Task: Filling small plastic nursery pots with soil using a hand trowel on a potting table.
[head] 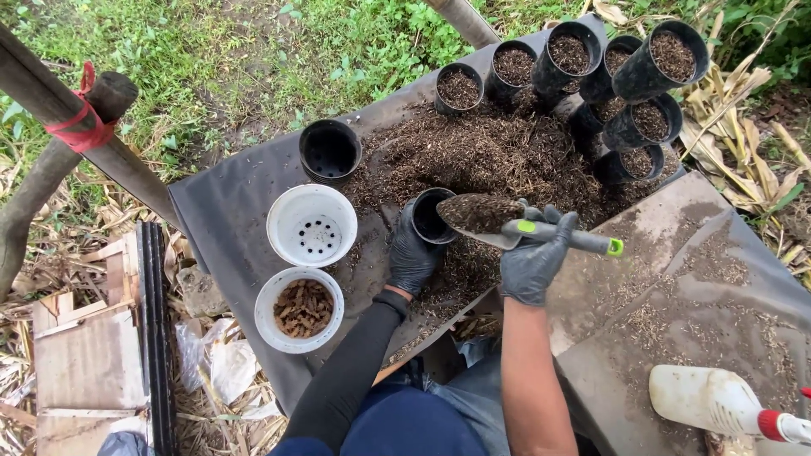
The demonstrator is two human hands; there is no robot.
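My left hand, in a dark glove, grips a small black plastic pot that stands on the grey sheet. My right hand, also gloved, holds a trowel by its grey and green handle. The trowel's blade is heaped with brown potting mix and hovers just right of the pot's rim. A large pile of the same mix lies behind the pot.
Several black pots filled with mix cluster at the back right. An empty black pot, an empty white pot and a white pot holding brown chunks sit at left. A white spray bottle lies at lower right. Wooden poles stand at left.
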